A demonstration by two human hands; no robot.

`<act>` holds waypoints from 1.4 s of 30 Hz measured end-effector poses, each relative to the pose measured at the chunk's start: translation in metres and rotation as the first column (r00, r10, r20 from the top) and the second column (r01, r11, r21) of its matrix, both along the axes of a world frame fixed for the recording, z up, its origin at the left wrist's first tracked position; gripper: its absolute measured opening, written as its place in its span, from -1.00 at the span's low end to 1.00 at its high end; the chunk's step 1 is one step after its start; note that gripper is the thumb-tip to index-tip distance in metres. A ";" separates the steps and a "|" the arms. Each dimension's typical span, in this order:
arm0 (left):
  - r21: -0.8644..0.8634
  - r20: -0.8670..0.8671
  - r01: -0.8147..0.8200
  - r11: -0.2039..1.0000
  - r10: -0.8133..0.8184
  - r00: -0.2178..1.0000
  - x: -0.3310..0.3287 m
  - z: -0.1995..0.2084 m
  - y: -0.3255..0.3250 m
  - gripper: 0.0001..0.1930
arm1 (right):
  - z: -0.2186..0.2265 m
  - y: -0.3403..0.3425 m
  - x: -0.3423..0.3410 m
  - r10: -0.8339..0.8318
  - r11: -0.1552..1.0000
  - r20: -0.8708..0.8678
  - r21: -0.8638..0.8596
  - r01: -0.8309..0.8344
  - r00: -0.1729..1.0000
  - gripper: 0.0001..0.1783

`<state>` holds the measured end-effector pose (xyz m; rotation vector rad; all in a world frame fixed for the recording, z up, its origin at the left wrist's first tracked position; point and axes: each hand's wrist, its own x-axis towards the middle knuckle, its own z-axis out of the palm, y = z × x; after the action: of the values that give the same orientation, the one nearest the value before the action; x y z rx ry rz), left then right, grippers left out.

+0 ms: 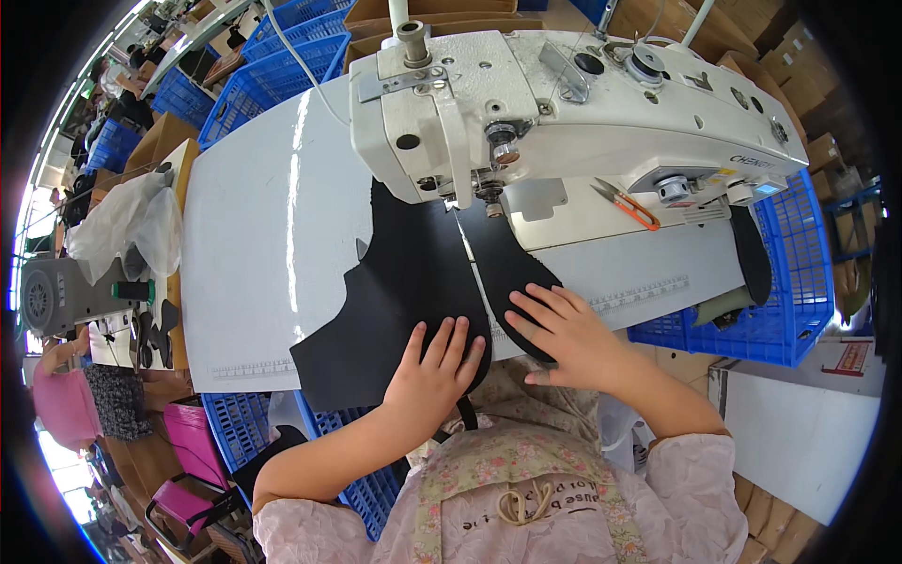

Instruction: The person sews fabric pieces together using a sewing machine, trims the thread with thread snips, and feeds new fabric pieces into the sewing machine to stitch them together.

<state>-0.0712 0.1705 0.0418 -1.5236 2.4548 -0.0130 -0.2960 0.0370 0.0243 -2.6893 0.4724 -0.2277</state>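
A white sewing machine [564,113] stands across the table, its needle area over black sheet material. The larger black piece [399,273] lies flat on the left, with one end under the machine head. A narrower black piece [507,273] lies to its right, and a thin light gap runs between the two up to the needle area. My left hand [437,367] rests on the larger piece near the table's front edge, fingers spread flat. My right hand [564,338] lies on the narrower piece, fingers apart. Neither hand grips anything.
Orange-handled thread snips [628,204] lie on the machine bed at right. Blue crates stand right [794,273], far left [272,85] and below the front edge [235,428]. Left are a grey machine [70,293], a clear plastic bag [132,221], a pink chair [197,446] and a person in pink [66,399].
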 end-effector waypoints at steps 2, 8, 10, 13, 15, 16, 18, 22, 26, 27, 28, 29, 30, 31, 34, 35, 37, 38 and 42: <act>-0.141 -0.127 -0.018 0.990 0.000 0.992 0.005 -0.008 0.001 -0.26 | -0.002 0.000 -0.002 -0.001 0.998 -0.024 -0.062 -0.001 1.000 -0.27; 0.062 -0.491 -0.074 0.995 0.095 0.866 0.019 0.005 -0.005 -0.51 | -0.014 -0.006 -0.005 0.034 0.999 0.076 -0.040 -0.031 0.996 -0.47; 0.047 -0.516 -0.089 0.995 0.100 0.851 0.020 0.005 -0.006 -0.56 | -0.016 0.000 -0.001 -0.009 0.995 0.077 -0.101 0.017 0.997 -0.48; 0.035 -0.524 -0.099 0.994 0.103 0.845 0.023 0.012 -0.006 -0.62 | -0.015 0.006 0.006 -0.034 0.987 0.093 -0.151 0.047 0.995 -0.48; 0.034 -0.506 -0.097 0.995 0.101 0.856 0.024 0.015 -0.008 -0.63 | -0.014 0.008 0.007 -0.043 0.986 0.085 -0.156 0.056 0.995 -0.47; 0.020 -0.500 -0.091 0.996 0.089 0.862 0.026 0.015 -0.009 -0.64 | -0.013 0.008 0.008 -0.052 0.985 0.077 -0.159 0.063 0.996 -0.46; 0.005 -0.492 -0.086 0.996 0.077 0.867 0.027 0.014 -0.012 -0.64 | -0.013 0.010 0.009 -0.060 0.983 0.079 -0.166 0.072 0.995 -0.45; -0.023 -0.530 -0.099 0.995 0.072 0.845 0.028 0.011 -0.017 -0.66 | -0.012 0.008 0.013 -0.076 0.979 0.088 -0.183 0.092 0.993 -0.44; -0.051 -0.529 -0.109 0.993 0.065 0.846 0.031 0.008 -0.021 -0.67 | -0.012 0.007 0.019 -0.092 0.976 0.082 -0.188 0.106 0.992 -0.45; -0.051 -0.530 -0.106 0.993 0.063 0.846 0.031 0.008 -0.022 -0.67 | -0.012 0.007 0.021 -0.104 0.975 0.088 -0.190 0.119 0.991 -0.46; -0.054 -0.534 -0.112 0.992 0.066 0.843 0.032 0.009 -0.024 -0.68 | -0.012 0.007 0.022 -0.114 0.973 0.095 -0.190 0.130 0.989 -0.46; -0.058 -0.539 -0.118 0.991 0.069 0.840 0.032 0.009 -0.025 -0.68 | -0.012 0.007 0.024 -0.115 0.973 0.096 -0.190 0.131 0.989 -0.46; -0.057 -0.538 -0.118 0.991 0.069 0.840 0.033 0.010 -0.026 -0.68 | -0.012 0.007 0.026 -0.124 0.971 0.106 -0.194 0.143 0.987 -0.47; -0.059 -0.534 -0.114 0.992 0.065 0.843 0.034 0.011 -0.028 -0.69 | -0.013 0.007 0.027 -0.134 0.968 0.117 -0.198 0.155 0.984 -0.48; -0.059 -0.523 -0.106 0.993 0.060 0.850 0.039 0.013 -0.032 -0.70 | -0.014 0.005 0.031 -0.148 0.964 0.132 -0.202 0.173 0.980 -0.50; -0.058 -0.516 -0.104 0.993 0.059 0.855 0.040 0.013 -0.034 -0.71 | -0.014 0.004 0.033 -0.150 0.964 0.132 -0.202 0.175 0.980 -0.50; -0.057 -0.504 -0.098 0.994 0.056 0.862 0.043 0.016 -0.038 -0.71 | -0.013 0.003 0.036 -0.161 0.962 0.127 -0.203 0.184 0.979 -0.51; -0.056 -0.492 -0.094 0.994 0.055 0.869 0.044 0.017 -0.040 -0.72 | -0.013 0.002 0.038 -0.162 0.962 0.126 -0.203 0.185 0.979 -0.51; -0.063 -0.490 -0.085 0.994 0.043 0.871 0.048 0.017 -0.047 -0.72 | -0.014 -0.001 0.044 -0.180 0.956 0.149 -0.207 0.209 0.972 -0.53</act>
<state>-0.0234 0.1235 0.0587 -1.8283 2.8078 0.3287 -0.2521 0.0364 0.0106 -2.8190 0.7114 -0.5365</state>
